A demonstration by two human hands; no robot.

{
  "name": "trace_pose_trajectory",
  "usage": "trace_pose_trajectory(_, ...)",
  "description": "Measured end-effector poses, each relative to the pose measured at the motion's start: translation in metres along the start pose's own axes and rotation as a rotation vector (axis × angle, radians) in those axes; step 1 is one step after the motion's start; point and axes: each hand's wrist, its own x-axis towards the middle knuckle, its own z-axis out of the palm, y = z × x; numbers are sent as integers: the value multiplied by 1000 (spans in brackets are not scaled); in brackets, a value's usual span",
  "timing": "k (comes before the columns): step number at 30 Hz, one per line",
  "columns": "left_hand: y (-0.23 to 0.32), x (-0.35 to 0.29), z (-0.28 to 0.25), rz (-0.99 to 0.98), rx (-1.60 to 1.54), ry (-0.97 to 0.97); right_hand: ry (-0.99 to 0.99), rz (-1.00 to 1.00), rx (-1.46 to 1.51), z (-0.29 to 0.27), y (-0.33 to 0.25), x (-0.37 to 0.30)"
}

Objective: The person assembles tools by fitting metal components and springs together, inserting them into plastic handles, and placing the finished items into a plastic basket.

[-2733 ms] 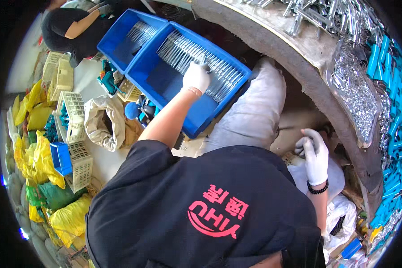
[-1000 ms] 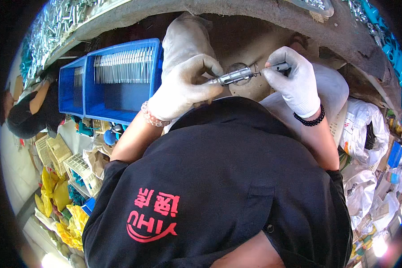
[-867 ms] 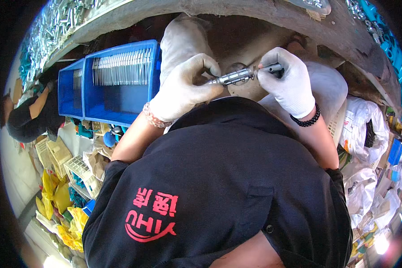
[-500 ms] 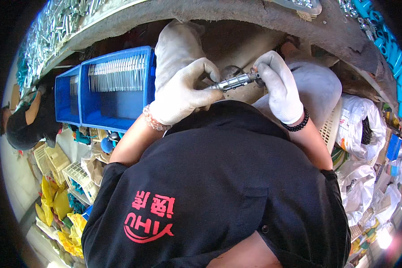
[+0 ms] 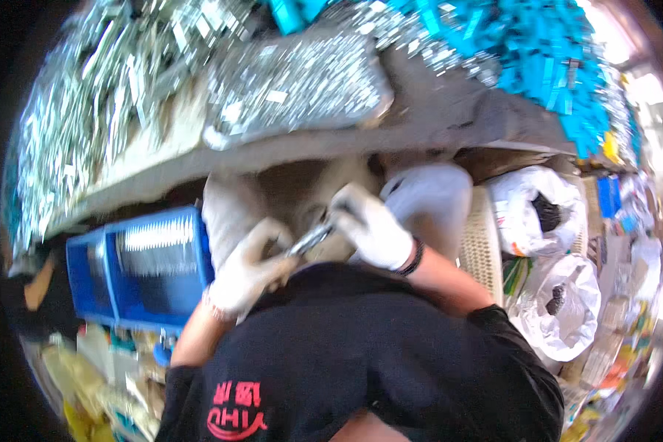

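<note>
Silvery metal part (image 5: 314, 238): held up in front of the black shirt (image 5: 309, 324), slanting from eight toward two o'clock, its detail lost to blur. Left hand (image 5: 241, 274), white-gloved, had thumb and fingers closed round the eight o'clock end. Right hand (image 5: 373, 230), also gloved, pinched the two o'clock end; whether a second small piece sat in those fingers, I could not tell. Progress (my judgement): handling of this one was unfinished, both hands being on it. Slim metal pieces (image 5: 156, 236) stood in a close row in the blue bin (image 5: 155, 317) at nine o'clock; finished work or stock, unclear. Shiny small parts (image 5: 302, 85) lay heaped at twelve, turquoise pieces (image 5: 541, 62) at two: apparently plenty left.
</note>
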Motion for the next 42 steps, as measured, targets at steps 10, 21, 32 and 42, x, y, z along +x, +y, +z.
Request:
trace_pose_trajectory(10,-32,-24,-3,-94,-472,99,877,-112,-676,-229,-10,112)
trace_pose_trajectory(21,-29,-24,-4,49,-466,66,-5,183,-1431,-260,9,236)
trace_pose_trajectory(32,-44,-24,-24,69,-451,137,253,61,-254,-142,-83,81)
trace_pose_trajectory(42,-51,-25,-29,-151,-619,29,-62,247,327,-37,-5,21)
